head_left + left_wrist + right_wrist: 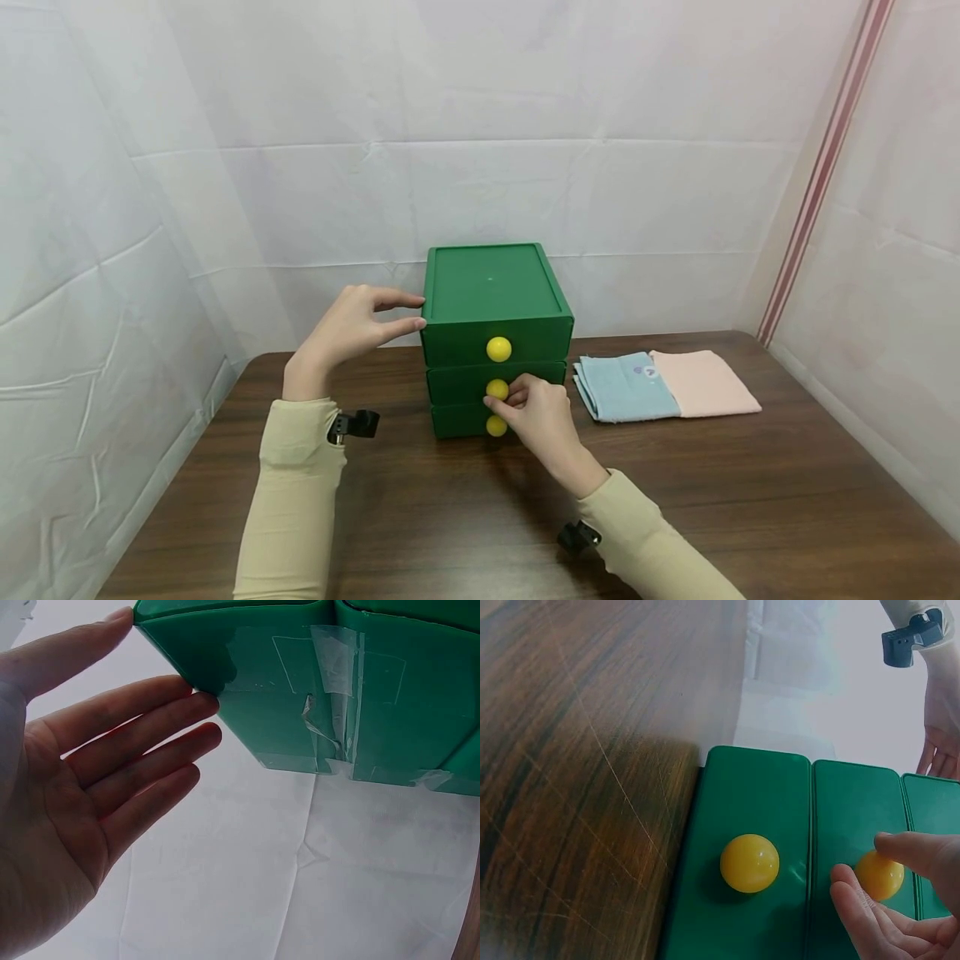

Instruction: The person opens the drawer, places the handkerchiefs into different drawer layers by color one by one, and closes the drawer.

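Fingers of our right hand [542, 417] were pinched on the middle knob [497, 389] of the green drawer unit [491, 292] — thumb on one side, fingertips on the other, as the right wrist view showed with the yellow ball half hidden between them. Our left hand [348, 325] lay with straight fingers against the unit's upper left corner, holding nothing, only bracing; the left wrist view showed its fingertips [196, 705] touching the green edge, with strips of clear tape [334, 690] further along that side. Just above the pinch sat the top knob [498, 349], just below it the bottom knob [496, 426], both untouched. We judged the work barely begun: the middle drawer [457, 385] looked flush with the others, all three fronts in line, so the grasp was made and the pull was left to do. Well off to the right of the gripping hand lay the folded cloths on the wooden table [787, 500], touching each other, none of them near a drawer. By our count: one drawer unit, three drawers, three yellow knobs, and two cloths — a blue cloth [626, 386] and a pink cloth [705, 383].
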